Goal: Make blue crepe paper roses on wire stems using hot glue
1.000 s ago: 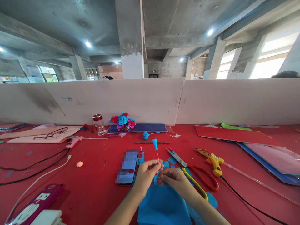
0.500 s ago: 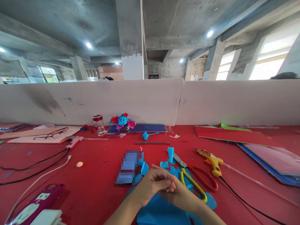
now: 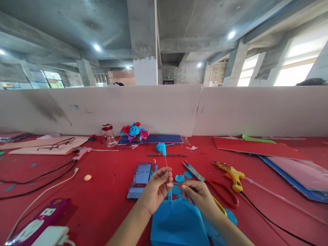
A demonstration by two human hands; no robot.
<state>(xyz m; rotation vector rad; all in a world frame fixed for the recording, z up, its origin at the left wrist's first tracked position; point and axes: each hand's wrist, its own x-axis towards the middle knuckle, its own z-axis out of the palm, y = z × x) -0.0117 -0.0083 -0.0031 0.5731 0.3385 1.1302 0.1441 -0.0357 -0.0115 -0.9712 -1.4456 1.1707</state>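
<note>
Head view, lower centre: blue-tipped stem (image 3: 166, 162) is pinched by left hand (image 3: 158, 188). Fingers of right hand (image 3: 196, 193) are bunched; contents indiscernible.

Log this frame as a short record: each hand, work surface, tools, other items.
Left hand: holds a thin wire, blue paper tip at its top
Right hand: pinched, beside the wire; whether it holds anything is unclear
Surface: red table
Tools: scissors, yellow glue gun, on the right
Left of hands: phone
Back: glass jar, flower arrangement
</note>
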